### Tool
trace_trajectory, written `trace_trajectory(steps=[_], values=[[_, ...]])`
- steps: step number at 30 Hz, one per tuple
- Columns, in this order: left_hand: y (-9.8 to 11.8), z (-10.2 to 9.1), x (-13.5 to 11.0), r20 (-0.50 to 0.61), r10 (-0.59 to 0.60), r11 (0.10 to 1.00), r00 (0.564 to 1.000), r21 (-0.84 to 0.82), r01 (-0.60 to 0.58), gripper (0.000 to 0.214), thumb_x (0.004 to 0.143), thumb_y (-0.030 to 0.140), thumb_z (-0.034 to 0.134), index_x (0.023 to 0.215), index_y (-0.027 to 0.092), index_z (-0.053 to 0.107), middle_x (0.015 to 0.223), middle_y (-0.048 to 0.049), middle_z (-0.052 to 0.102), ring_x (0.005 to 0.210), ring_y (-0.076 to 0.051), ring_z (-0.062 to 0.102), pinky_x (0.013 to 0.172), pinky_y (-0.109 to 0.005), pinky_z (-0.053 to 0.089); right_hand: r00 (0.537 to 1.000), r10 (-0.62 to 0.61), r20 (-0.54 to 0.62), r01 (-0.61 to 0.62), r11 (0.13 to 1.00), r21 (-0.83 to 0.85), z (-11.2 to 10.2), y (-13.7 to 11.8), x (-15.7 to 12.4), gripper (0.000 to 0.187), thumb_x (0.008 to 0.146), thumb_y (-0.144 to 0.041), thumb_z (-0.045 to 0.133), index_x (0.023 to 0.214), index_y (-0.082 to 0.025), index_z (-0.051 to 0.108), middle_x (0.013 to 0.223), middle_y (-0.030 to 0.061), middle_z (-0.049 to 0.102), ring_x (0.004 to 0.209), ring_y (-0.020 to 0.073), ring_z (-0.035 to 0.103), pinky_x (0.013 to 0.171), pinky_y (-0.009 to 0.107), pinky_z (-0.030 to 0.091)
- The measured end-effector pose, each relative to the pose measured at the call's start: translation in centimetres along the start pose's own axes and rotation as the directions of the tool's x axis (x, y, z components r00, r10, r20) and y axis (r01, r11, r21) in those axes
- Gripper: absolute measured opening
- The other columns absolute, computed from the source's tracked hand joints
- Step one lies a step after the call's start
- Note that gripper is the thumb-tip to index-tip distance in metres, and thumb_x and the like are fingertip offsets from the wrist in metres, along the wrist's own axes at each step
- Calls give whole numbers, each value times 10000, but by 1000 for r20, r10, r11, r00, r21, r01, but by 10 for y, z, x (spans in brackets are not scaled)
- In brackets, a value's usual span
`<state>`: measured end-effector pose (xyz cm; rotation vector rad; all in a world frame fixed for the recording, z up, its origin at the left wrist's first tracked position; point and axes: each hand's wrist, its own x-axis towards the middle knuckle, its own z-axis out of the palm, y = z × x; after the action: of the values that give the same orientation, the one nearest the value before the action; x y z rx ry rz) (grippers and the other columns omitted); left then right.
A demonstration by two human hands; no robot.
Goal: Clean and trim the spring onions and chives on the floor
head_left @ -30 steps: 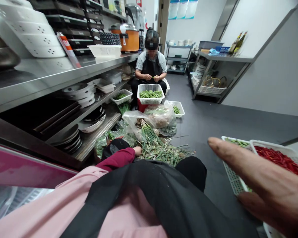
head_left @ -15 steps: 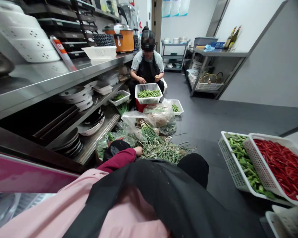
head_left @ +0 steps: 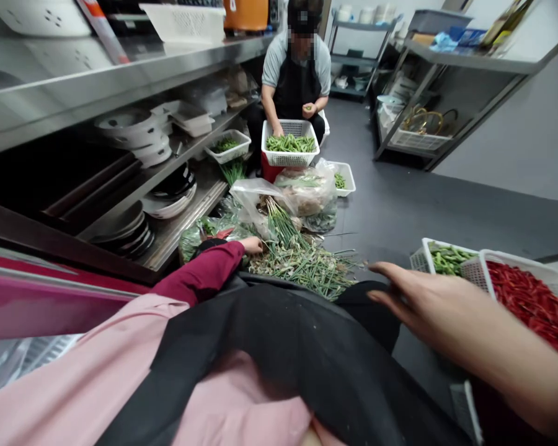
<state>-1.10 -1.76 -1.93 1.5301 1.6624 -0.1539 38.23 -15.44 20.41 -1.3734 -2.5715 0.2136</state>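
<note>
My right hand (head_left: 430, 303) reaches forward over my black-clad knee with fingers stretched out and nothing in it. It hovers just left of a white basket of green chillies (head_left: 446, 257) and a white basket of red chillies (head_left: 530, 297). My left hand (head_left: 253, 245), at the end of a dark red sleeve, rests at the near edge of a pile of green scallions (head_left: 307, 266) on the floor. Its fingers are mostly hidden. A black apron over pink clothing fills the bottom of the view.
A co-worker (head_left: 297, 68) sits at the far end with one hand in a white basket of green vegetables (head_left: 289, 144). Plastic bags (head_left: 304, 195) lie beyond the scallions. Steel shelving with plates (head_left: 167, 204) runs along the left, another rack (head_left: 418, 133) on the right.
My right hand, out of view half a second ago, has come back in over my knee. The view has tilted down. My left hand stays at the scallion pile.
</note>
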Motion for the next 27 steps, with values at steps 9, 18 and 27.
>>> trace_trajectory(steps=[9, 18, 27], values=[[-2, -21, 25, -155, 111, 994, 982, 30, -108, 229, 815, 184, 554, 976, 128, 707, 1033, -140, 708, 981, -247, 656, 851, -282, 479, 907, 167, 386, -227, 967, 114, 207, 55, 235, 224, 858, -282, 577, 999, -186, 721, 1009, 80, 722, 945, 200, 667, 815, 260, 472], [-50, -76, -16, -397, 9, 892, 918, -412, -187, 417, 861, 502, 469, 1071, 192, 653, 1045, -87, 708, 671, -192, 667, 602, -281, 532, 779, 321, 539, -351, 935, -50, 383, 72, 443, 569, 862, -413, 597, 1271, -22, 543, 1255, 256, 574, 1195, 290, 552, 995, 336, 411], [-67, -99, -9, -351, -182, 815, 918, -576, -58, 467, 772, 591, 572, 1024, 219, 700, 1114, -98, 694, 806, -240, 675, 707, -317, 559, 595, 514, 618, -560, 817, -140, 492, 61, 472, 654, 707, -502, 698, 1243, -139, 600, 1375, 222, 483, 1339, 403, 354, 1066, 605, 257]])
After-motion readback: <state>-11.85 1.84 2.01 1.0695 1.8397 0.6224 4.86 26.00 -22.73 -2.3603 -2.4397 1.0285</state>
